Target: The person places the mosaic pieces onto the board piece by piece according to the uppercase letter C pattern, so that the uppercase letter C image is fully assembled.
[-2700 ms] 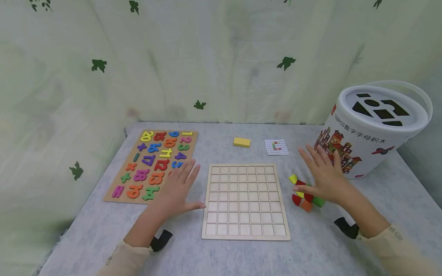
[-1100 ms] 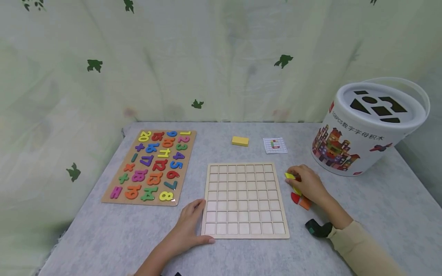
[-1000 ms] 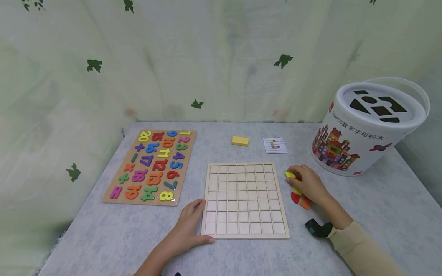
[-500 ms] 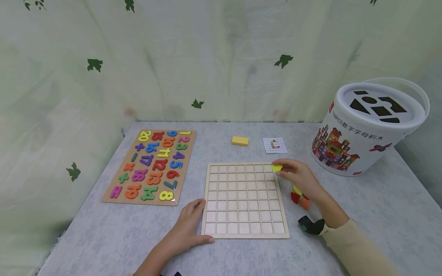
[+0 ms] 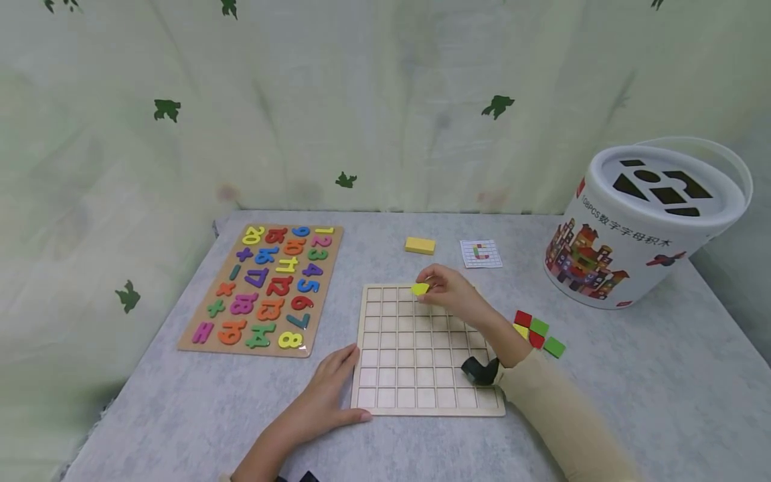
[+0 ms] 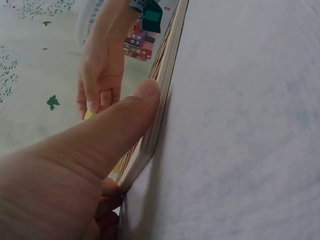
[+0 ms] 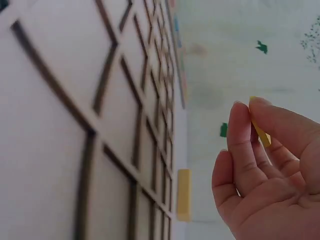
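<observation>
My left hand (image 5: 322, 402) grips the near left corner of the wooden grid board (image 5: 386, 378). Its thumb (image 6: 122, 122) lies along the board's edge, with curled fingers around the corner in the left wrist view. Over the board's far rows, my right hand (image 5: 454, 293) pinches a small yellow wedge-shaped block (image 5: 419, 289) between thumb and fingertips. The right wrist view shows that yellow block (image 7: 261, 127) edge-on, apart from the board. To the right of the board lie loose pieces, among them a red square (image 5: 523, 318), a green square (image 5: 555, 347) and a yellow piece (image 5: 521, 331).
A number puzzle board (image 5: 328, 268) lies at the left. Behind the grid board are a yellow rectangular block (image 5: 419, 246) and a small pattern card (image 5: 481, 254). A large white bucket (image 5: 608, 241) with a shape-cut lid stands at the back right.
My left hand came down onto the grid board's corner. My right hand picked the yellow wedge block from the pile and carried it left, over the board's far side.
</observation>
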Demonstrator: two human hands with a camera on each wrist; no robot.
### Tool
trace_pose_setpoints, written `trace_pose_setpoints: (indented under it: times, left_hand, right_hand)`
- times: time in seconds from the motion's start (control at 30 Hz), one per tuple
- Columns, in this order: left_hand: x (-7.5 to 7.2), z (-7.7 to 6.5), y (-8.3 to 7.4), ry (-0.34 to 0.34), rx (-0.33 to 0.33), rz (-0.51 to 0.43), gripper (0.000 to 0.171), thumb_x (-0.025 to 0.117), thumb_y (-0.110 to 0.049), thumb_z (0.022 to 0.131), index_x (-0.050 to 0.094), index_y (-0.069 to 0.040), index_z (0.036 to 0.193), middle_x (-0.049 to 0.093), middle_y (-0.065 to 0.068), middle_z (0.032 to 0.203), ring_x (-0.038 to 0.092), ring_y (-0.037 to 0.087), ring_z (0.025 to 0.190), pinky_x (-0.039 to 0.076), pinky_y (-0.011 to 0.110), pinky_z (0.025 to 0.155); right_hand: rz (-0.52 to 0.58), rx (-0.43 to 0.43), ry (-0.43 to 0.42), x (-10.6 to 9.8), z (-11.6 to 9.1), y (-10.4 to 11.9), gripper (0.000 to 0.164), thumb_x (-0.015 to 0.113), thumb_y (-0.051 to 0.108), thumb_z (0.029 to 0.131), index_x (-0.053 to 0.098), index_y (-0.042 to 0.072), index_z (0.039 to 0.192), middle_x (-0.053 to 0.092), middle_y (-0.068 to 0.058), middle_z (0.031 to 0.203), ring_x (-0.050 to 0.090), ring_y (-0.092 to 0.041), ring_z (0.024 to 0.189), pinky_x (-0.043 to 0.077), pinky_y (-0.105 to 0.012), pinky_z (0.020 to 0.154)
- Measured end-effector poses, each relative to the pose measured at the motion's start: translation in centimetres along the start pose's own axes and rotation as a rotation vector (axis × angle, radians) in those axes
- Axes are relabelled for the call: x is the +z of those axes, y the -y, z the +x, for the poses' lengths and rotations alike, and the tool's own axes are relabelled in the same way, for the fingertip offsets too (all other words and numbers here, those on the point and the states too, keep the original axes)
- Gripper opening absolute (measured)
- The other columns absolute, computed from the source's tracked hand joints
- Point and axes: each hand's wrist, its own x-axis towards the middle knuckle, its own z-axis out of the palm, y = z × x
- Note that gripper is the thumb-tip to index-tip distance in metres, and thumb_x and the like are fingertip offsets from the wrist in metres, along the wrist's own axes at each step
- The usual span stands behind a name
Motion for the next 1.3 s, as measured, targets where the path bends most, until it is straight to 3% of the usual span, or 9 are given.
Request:
trace_pose_setpoints:
  times: [0.2, 0.5, 0.9, 1.3]
  left_hand:
    - [-0.1, 0.0, 0.0, 0.003, 0.007, 0.013, 0.104, 0.067, -0.059, 0.066, 0.021, -0.006, 0.143, 0.017, 0.006, 0.146, 0.011, 0.025, 0.132, 0.022, 0.046, 0.101]
    - [0.0, 0.0, 0.2, 0.008, -0.013, 0.023, 0.104, 0.066, -0.061, 0.065, 0.022, -0.005, 0.143, 0.017, 0.006, 0.146, 0.011, 0.026, 0.132, 0.023, 0.047, 0.101]
    - [0.0, 0.0, 0.1, 0.0, 0.007, 0.023, 0.103, 0.066, -0.059, 0.066, 0.023, -0.005, 0.142, 0.019, 0.007, 0.146, 0.012, 0.025, 0.132, 0.023, 0.046, 0.101]
    - [0.0, -0.1, 0.1, 0.011, 0.004, 0.027, 0.103, 0.065, -0.059, 0.067, 0.021, -0.006, 0.143, 0.017, 0.006, 0.146, 0.011, 0.025, 0.132, 0.024, 0.046, 0.101]
  right_hand:
    - [-0.054, 0.036, 0.064, 1.1, 1.0, -1.7, 0.028, 0.065, 0.005, 0.082, 0.058, 0.001, 0.108, 0.057, -0.009, 0.089, 0.055, -0.022, 0.075, 0.047, -0.032, 0.065]
    - [-0.389, -0.028, 0.09, 1.9, 1.4, -2.5, 0.027, 0.066, 0.014, 0.082, 0.064, 0.012, 0.109, 0.053, 0.001, 0.087, 0.046, -0.015, 0.073, 0.042, -0.029, 0.065]
    - [-0.466, -0.039, 0.082, 2.1, 1.3, -2.3, 0.019, 0.063, 0.015, 0.085, 0.063, 0.012, 0.104, 0.051, 0.002, 0.085, 0.045, -0.015, 0.071, 0.041, -0.029, 0.062]
    - [-0.465, -0.052, 0.125, 2.0, 0.9, -2.0, 0.028, 0.064, 0.014, 0.084, 0.062, 0.01, 0.111, 0.052, 0.001, 0.087, 0.045, -0.015, 0.074, 0.041, -0.028, 0.064]
